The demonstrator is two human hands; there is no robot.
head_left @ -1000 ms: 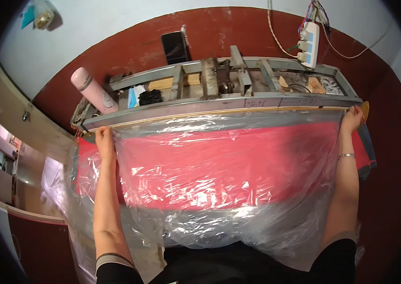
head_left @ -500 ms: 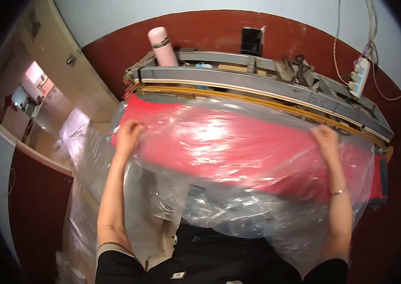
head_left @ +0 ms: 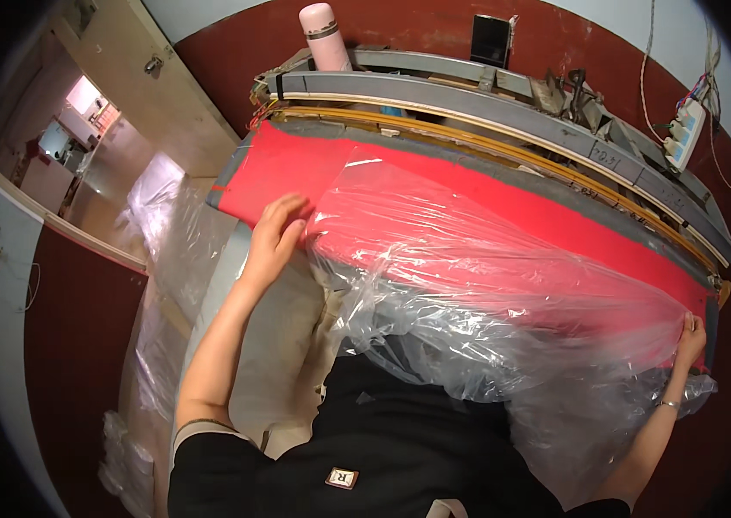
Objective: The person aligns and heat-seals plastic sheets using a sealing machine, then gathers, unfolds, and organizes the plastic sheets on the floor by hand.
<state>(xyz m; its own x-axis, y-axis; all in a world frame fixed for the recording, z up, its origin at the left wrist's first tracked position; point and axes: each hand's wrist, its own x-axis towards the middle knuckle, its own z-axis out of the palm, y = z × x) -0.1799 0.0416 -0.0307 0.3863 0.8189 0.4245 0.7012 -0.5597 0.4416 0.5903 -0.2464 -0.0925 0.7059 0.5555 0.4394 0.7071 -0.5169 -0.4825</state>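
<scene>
A long strip of red sheet [head_left: 287, 168] lies over the dark grey padded bed in front of a long metal machine. Thin clear plastic film [head_left: 469, 268] covers its middle and near part, bunching in shiny folds toward my body. My left hand [head_left: 275, 242] is at the near edge of the red sheet, beside the left edge of the film. Its fingers are bent but apart, and nothing shows between them. At the far right end, my right hand [head_left: 691, 338] pinches the film, drawing it into taut creases.
Behind the bed runs the machine's grey metal frame [head_left: 434, 102], with yellow rods [head_left: 486, 142] along it. On it stand a pink flask [head_left: 324, 39] and metal tools [head_left: 568, 95]. A power strip [head_left: 685, 136] hangs at right. More film [head_left: 154, 203] drapes at left, near an open door [head_left: 145, 78].
My right hand has moved right and nearer with the film. The film has slid off the red sheet's left end and far edge. My left hand has shifted right and its fingers have opened.
</scene>
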